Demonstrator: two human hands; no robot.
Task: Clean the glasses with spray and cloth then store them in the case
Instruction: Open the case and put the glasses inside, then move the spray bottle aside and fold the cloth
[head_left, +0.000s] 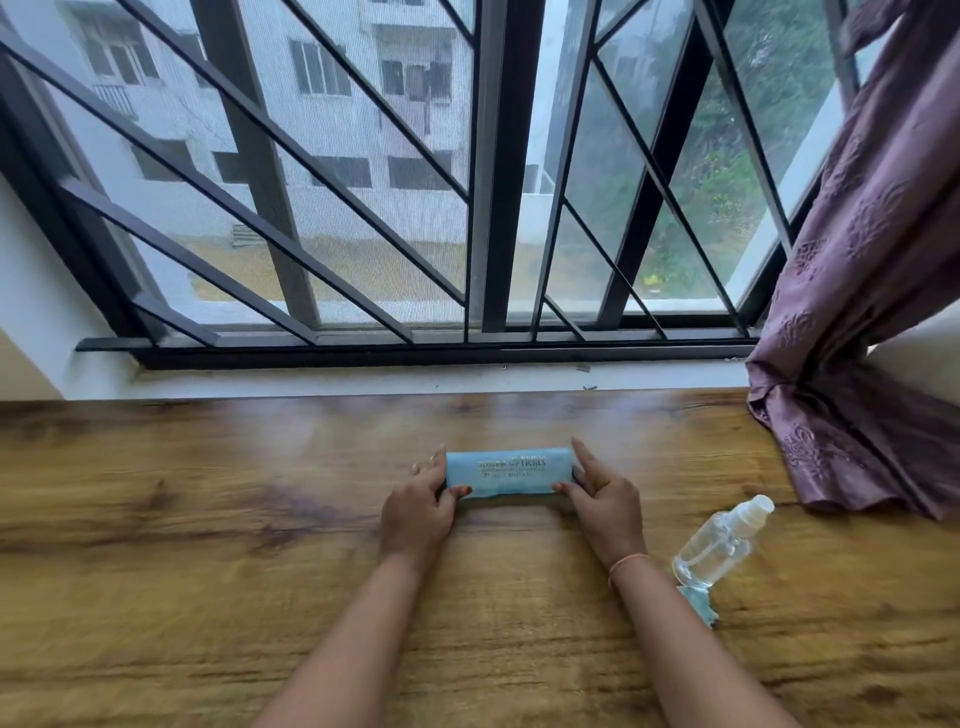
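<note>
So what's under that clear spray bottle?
A bit of light blue cloth sticks out beneath the spray bottle, on the wooden table. The rest is hidden by the bottle and forearm.

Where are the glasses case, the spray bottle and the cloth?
glasses case (509, 470): head view, lettered top face.
spray bottle (719, 543): head view, clear body.
cloth (701, 605): head view, blue corner showing beside the right forearm.

Both my forearms reach forward, bare, converging slightly toward the middle. My left hand (418, 512) is palm down, thumb tucked inward on the near side, fingers curled over the far side, nails visible. My right hand (602, 499) mirrors it, index finger extended forward, thumb pointing inward, remaining fingers bent. A thin orange thread circles my right wrist. Both hands are in a closed grip.
</note>
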